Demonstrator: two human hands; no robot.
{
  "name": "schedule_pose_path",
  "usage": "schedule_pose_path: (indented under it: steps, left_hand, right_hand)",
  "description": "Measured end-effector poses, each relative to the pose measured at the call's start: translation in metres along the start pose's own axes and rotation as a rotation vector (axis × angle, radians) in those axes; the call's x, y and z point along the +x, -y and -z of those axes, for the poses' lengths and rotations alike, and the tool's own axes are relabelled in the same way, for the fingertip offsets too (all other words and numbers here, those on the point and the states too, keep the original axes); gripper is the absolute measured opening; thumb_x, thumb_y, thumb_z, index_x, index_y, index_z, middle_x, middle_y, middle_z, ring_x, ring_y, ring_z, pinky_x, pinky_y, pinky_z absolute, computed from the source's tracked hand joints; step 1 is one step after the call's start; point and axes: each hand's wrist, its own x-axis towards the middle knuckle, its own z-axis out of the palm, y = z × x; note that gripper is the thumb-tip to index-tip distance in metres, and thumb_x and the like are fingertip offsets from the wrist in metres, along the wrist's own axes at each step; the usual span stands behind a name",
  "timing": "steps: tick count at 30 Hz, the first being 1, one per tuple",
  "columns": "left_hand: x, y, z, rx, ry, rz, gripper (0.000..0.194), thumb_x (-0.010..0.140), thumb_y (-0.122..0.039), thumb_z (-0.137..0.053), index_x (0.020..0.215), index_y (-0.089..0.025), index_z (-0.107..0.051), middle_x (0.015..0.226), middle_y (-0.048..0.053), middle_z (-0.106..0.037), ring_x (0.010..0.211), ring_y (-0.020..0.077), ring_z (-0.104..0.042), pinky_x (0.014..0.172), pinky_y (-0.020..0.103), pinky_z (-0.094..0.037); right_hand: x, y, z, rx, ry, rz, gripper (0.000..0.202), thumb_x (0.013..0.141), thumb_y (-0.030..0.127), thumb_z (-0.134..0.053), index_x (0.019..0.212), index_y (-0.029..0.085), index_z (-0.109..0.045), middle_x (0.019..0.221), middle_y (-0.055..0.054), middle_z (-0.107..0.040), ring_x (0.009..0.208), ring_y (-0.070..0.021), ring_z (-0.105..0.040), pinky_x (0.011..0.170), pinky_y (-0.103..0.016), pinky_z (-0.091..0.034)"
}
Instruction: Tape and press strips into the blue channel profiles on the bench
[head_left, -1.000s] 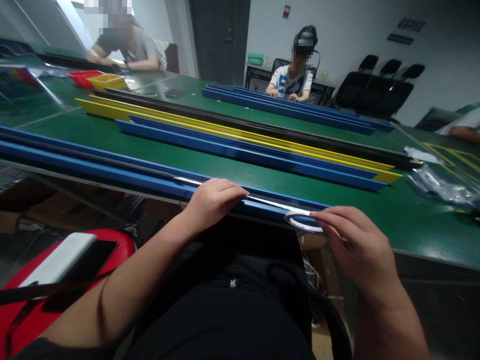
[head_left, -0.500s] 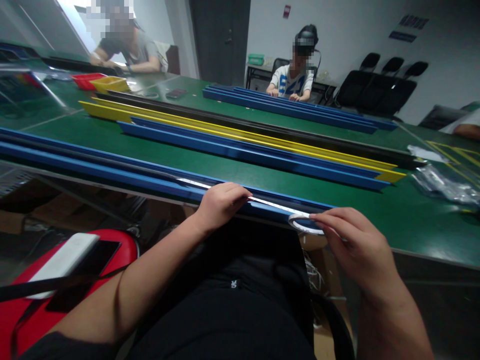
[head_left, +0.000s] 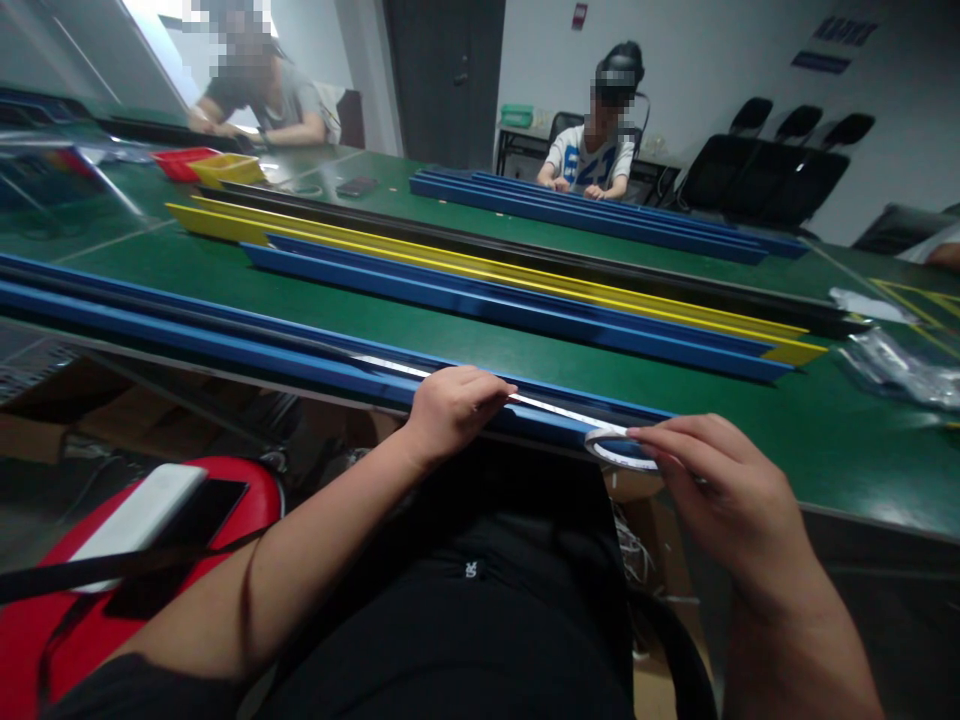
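Note:
A long blue channel rail [head_left: 172,325] lies along the near edge of the table, with a dark strip inside it. White tape [head_left: 566,412] runs along the rail to a thin tape roll [head_left: 621,450] near its right end. My left hand [head_left: 459,412] is closed at the rail's middle, fingertips pressed together on the tape; part of the tape is hidden beneath it. Between thumb and fingers, my right hand [head_left: 720,470] pinches the roll at its right side, just off the rail's near side.
Beyond the rail lie another blue rail [head_left: 510,305], a yellow rail [head_left: 480,265] and a black rail [head_left: 555,258]. Clear plastic wrapping [head_left: 896,365] is at right. A red stool [head_left: 247,500] stands lower left. Two people sit across the green table [head_left: 360,335].
My left hand has slid slightly to the right along the tape. My right hand and the tape roll sit slightly further right, much as the whole view has shifted.

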Motion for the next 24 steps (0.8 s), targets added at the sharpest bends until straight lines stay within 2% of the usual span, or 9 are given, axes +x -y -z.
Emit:
schedule_pose_path:
  steps: [14, 16, 19, 24]
  left_hand:
    - [-0.004, 0.003, -0.005, 0.031, 0.007, 0.001, 0.015, 0.093, -0.027, -0.057, 0.095, -0.021, -0.071, 0.085, 0.003, -0.074, 0.079, 0.0148, -0.067, 0.073, 0.028, -0.049]
    - [-0.004, 0.004, -0.004, 0.048, 0.041, -0.004, 0.017, 0.094, -0.028, -0.055, 0.095, -0.021, -0.070, 0.085, 0.003, -0.074, 0.081, 0.0151, -0.066, 0.074, 0.028, -0.048]
    - [-0.001, 0.005, 0.001, 0.031, 0.152, -0.026, 0.018, 0.096, -0.031, -0.054, 0.096, -0.021, -0.069, 0.088, 0.003, -0.073, 0.085, 0.0157, -0.065, 0.076, 0.029, -0.047]
    - [0.008, 0.005, 0.024, -0.033, 0.308, -0.072, 0.027, 0.092, -0.039, -0.060, 0.112, -0.021, -0.064, 0.103, 0.006, -0.071, 0.098, 0.0188, -0.063, 0.085, 0.032, -0.047]
  right_hand:
    - [0.001, -0.005, 0.001, 0.019, 0.013, -0.007, 0.027, 0.088, 0.015, -0.061, 0.112, 0.026, -0.069, 0.100, -0.005, -0.068, 0.087, -0.0184, -0.060, 0.074, -0.034, -0.048]
    - [0.001, -0.006, 0.000, 0.018, 0.018, -0.005, 0.027, 0.088, 0.015, -0.061, 0.111, 0.027, -0.069, 0.100, -0.004, -0.068, 0.088, -0.0183, -0.060, 0.074, -0.034, -0.048]
    - [0.000, -0.006, 0.000, 0.017, 0.031, -0.002, 0.028, 0.088, 0.014, -0.060, 0.111, 0.027, -0.068, 0.101, -0.004, -0.068, 0.089, -0.0185, -0.059, 0.075, -0.033, -0.048]
    - [-0.001, -0.005, 0.001, -0.015, 0.041, -0.001, 0.028, 0.089, 0.013, -0.059, 0.111, 0.027, -0.068, 0.102, -0.004, -0.067, 0.091, -0.0187, -0.059, 0.076, -0.034, -0.047]
